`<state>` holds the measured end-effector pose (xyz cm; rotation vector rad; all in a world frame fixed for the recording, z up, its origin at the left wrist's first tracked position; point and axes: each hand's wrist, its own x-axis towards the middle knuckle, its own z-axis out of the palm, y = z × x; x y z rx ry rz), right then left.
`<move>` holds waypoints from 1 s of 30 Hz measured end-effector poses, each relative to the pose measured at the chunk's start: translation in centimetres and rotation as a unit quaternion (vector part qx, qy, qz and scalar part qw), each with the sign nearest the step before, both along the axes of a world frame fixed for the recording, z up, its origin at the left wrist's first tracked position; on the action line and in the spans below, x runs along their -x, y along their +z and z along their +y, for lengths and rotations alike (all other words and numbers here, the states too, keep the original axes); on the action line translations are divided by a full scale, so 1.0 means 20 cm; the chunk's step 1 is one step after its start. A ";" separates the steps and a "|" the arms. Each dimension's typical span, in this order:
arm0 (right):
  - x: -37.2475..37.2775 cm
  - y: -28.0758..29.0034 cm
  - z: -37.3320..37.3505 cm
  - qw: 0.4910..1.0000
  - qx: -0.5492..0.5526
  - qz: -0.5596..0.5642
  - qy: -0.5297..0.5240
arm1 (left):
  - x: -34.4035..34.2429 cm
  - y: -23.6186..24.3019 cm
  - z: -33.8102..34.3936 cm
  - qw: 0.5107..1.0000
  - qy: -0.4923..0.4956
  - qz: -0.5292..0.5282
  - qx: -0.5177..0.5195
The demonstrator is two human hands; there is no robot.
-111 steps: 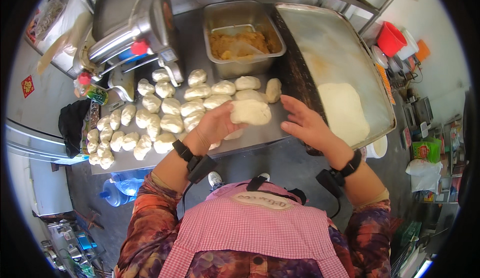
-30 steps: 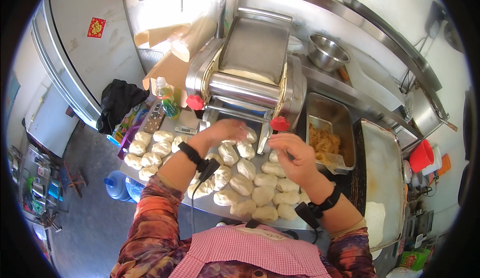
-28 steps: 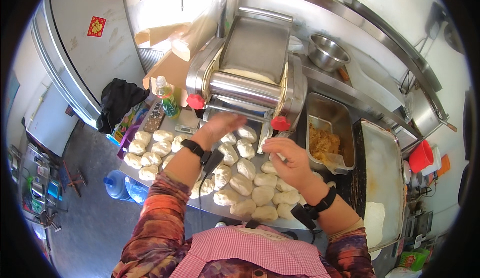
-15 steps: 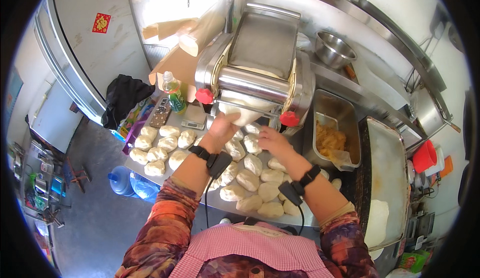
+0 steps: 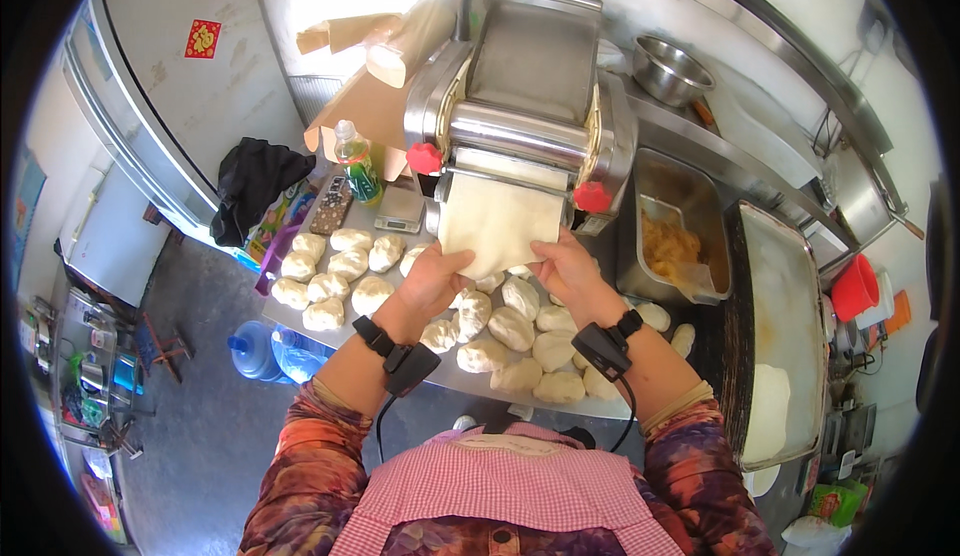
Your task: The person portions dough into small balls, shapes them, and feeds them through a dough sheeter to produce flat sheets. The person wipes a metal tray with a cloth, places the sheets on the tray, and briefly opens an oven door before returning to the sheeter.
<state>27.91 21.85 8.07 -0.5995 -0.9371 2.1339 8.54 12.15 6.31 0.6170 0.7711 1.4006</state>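
Note:
A flat pale dough sheet (image 5: 500, 221) hangs out of the steel dough sheeter (image 5: 520, 134), below its roller and between two red knobs. My left hand (image 5: 437, 278) pinches the sheet's lower left corner, thumb on top. At the lower right corner my right hand (image 5: 568, 266) grips it the same way. The sheet is stretched fairly flat between them. Under and around my hands, many dough pieces (image 5: 511, 329) lie on the steel table (image 5: 400, 361); some are partly hidden by my hands and the sheet.
Left of the sheeter stand a green-labelled bottle (image 5: 358, 166), a small scale (image 5: 400, 211) and a patterned phone (image 5: 331, 206). To the right are a deep steel pan (image 5: 725, 211) with yellowish food and a large tray (image 5: 790, 306) holding a dough sheet. A steel bowl (image 5: 672, 71) sits behind.
More of the dough sheet now shows below the roller, spread flat. My right hand, earlier apart from it with fingers loose, has taken its right corner; my left hand has shifted to the left corner.

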 end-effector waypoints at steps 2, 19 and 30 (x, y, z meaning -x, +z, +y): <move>-0.04 0.03 -0.06 1.000 0.014 -0.004 0.008 | -0.01 0.03 -0.06 1.000 -0.020 -0.022 -0.004; -0.41 0.21 -0.44 0.997 0.014 -0.007 0.076 | -0.26 0.14 -0.43 0.985 -0.041 0.168 0.011; -1.36 0.58 -0.80 0.992 0.050 0.019 0.114 | -0.90 0.23 -0.25 0.815 -0.273 0.474 -0.189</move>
